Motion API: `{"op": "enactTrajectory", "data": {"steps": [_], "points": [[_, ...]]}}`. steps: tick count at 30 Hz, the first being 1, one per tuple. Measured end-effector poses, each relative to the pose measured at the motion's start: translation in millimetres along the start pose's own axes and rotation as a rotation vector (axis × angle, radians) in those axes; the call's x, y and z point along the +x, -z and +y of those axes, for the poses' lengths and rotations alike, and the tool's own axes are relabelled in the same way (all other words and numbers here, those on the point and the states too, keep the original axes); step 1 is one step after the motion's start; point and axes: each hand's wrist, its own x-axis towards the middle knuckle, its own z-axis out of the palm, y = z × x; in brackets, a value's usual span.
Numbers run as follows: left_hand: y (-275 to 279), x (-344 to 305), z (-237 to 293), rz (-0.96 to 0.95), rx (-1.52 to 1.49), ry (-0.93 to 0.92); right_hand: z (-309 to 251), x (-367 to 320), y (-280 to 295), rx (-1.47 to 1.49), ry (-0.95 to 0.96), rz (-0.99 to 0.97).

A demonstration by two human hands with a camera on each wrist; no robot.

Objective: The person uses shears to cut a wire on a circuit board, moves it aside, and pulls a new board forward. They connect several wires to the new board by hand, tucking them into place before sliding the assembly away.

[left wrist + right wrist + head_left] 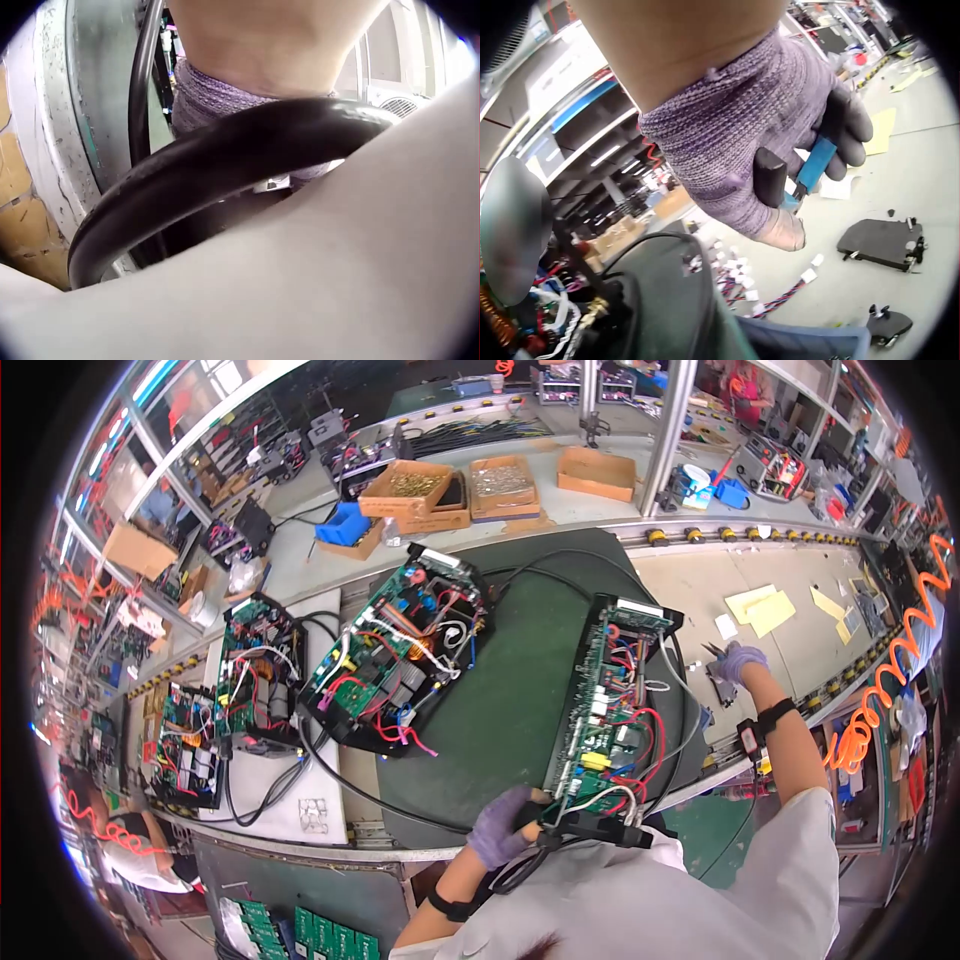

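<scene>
A long circuit-board unit [602, 735] with a black frame and red and white wires lies on the dark green mat [510, 700]. At its near end, the left hand [498, 828] in a purple glove grips the black end part. In the left wrist view a thick black cable [247, 146] partly covers the glove [199, 97], and the fingers are hidden. Off the unit's right side, the gloved right hand [742, 662] holds a small hand tool; in the right wrist view, the fingers of this hand [742, 142] curl round its blue and black handles [817, 163].
Another unit [400, 645] lies left on the mat, with more units [260, 675] beyond. Cardboard boxes [405, 488] and a blue bin [343, 524] stand at the back. Black parts [883, 244], white-ended wires [780, 294] and a blue-grey bin [810, 339] are near the right hand.
</scene>
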Motion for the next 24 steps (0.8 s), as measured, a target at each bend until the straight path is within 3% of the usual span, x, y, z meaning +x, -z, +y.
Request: {"op": "enactTrajectory", "data": {"steps": [3,6,9,13,14,16,18,20,24], "points": [[-8,2,-15,0.036,-0.096,-0.006,13,29,-17,-0.057,-0.067,0.139],[-10,4,-11,0.039,-0.130,0.005,10,0,3,-0.055,0.031,0.181],[-10,8,-6,0.082,-0.061,-0.080,-5,-11,29,0.087,0.252,0.184],[-12,9,-11,0.072,-0.038,-0.119,-34,-10,29,0.666,0.814,0.169],[-13,9,-15,0.054,-0.037,-0.119,-43,-13,28,0.635,0.803,0.111],[-19,8,-18,0.203,-0.103,-0.103,-63,-28,30,0.576,0.773,-0.005],[-25,8,-31,0.370,-0.222,-0.113,-79,-44,27,0.711,0.842,0.022],[-5,15,-13,0.378,-0.617,0.018,-81,-47,20,0.790,0.906,0.064],[36,20,-3,0.400,-0.631,-0.045,-82,-31,-8,0.827,0.976,0.159]]}}
